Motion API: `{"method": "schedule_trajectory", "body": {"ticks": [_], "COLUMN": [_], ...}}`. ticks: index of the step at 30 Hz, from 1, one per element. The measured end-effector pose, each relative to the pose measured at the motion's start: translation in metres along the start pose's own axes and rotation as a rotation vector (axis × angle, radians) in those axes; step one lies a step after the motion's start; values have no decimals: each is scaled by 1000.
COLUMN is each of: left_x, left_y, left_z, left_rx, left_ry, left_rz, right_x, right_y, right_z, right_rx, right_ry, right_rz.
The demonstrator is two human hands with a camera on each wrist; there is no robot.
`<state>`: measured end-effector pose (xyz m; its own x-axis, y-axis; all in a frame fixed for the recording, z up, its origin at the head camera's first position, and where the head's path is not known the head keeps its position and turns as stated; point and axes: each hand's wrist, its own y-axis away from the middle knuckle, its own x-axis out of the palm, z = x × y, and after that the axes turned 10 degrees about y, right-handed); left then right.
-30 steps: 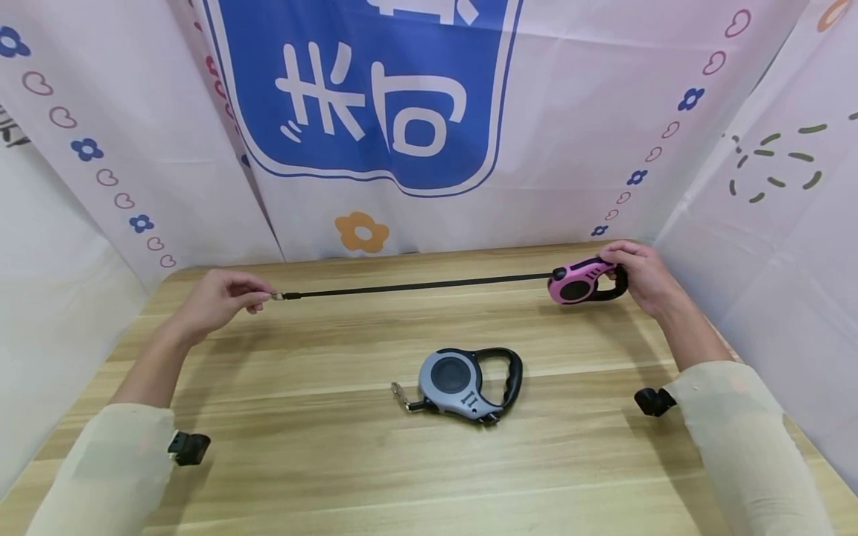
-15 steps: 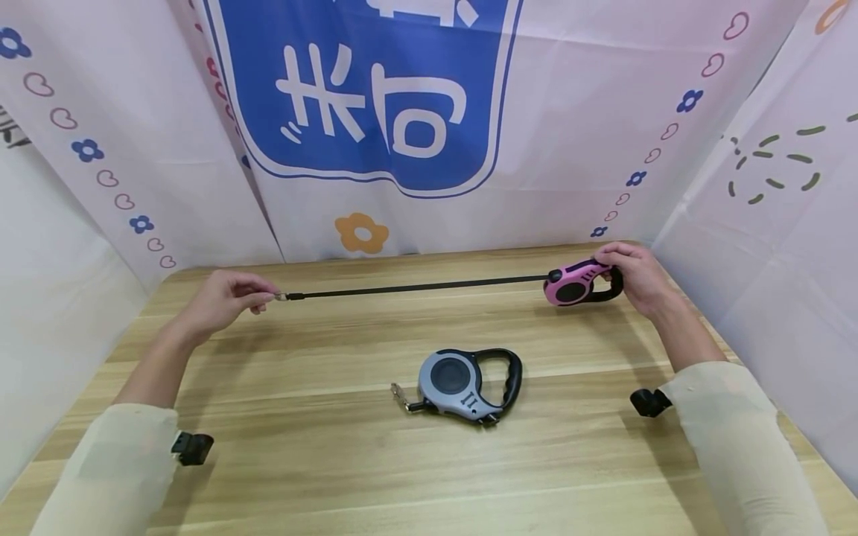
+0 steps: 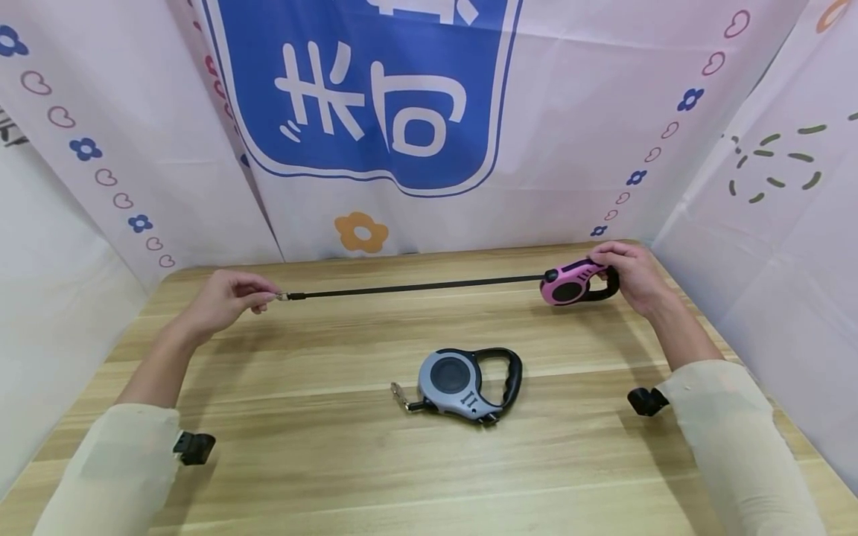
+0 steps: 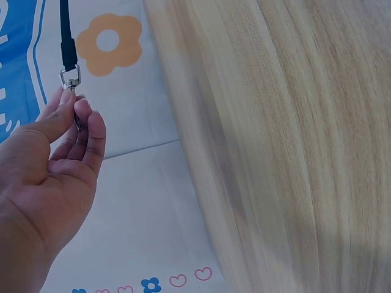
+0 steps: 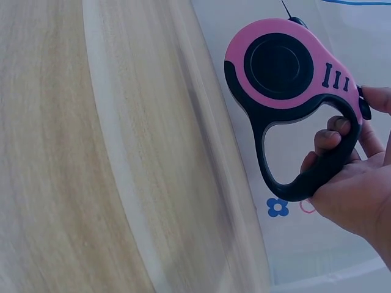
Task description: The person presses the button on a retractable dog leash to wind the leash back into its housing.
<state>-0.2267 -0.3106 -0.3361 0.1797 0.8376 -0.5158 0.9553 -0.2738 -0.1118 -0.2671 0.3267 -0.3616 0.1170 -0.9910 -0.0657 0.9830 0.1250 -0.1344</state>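
My right hand [image 3: 630,275] grips the black handle of a pink and black retractable dog leash [image 3: 568,284], fingers through its loop. In the right wrist view, the thumb of that hand [image 5: 360,177] is at the button on the edge of the pink leash [image 5: 278,64]. A black strap [image 3: 422,286] runs out of the casing, taut and straight, across to the left. At its far end my left hand [image 3: 224,301] pinches the metal clip [image 4: 71,79] between thumb and fingers; the clip's lower part is partly hidden by them. Both hands are above the back of the table.
A grey and black retractable leash [image 3: 462,383] lies on the wooden table [image 3: 335,476] at the middle, its metal clip [image 3: 400,394] pointing left. White printed cloth [image 3: 570,171] hangs behind the table and along both sides.
My right hand and the pink leash have shifted slightly left, towards my left hand, so the exposed strap is a little shorter. My left hand has barely moved.
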Motion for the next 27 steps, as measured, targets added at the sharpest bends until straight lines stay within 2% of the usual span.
{"method": "schedule_trajectory", "body": {"ticks": [6,13,27], "left_x": [0,-2,1], "left_y": [0,-2,-1], "left_z": [1,3,7], "left_rx": [-7,-11,1], "left_ry": [-11,-21,10], "left_rz": [-2,-1,11], "right_x": [0,2,17], "right_y": [-1,-3,-5], "right_z": [-1,-2,-4], "right_rx": [19,3,-30], "right_ry": [14,18,9], "right_rz": [8,2,-16]}}
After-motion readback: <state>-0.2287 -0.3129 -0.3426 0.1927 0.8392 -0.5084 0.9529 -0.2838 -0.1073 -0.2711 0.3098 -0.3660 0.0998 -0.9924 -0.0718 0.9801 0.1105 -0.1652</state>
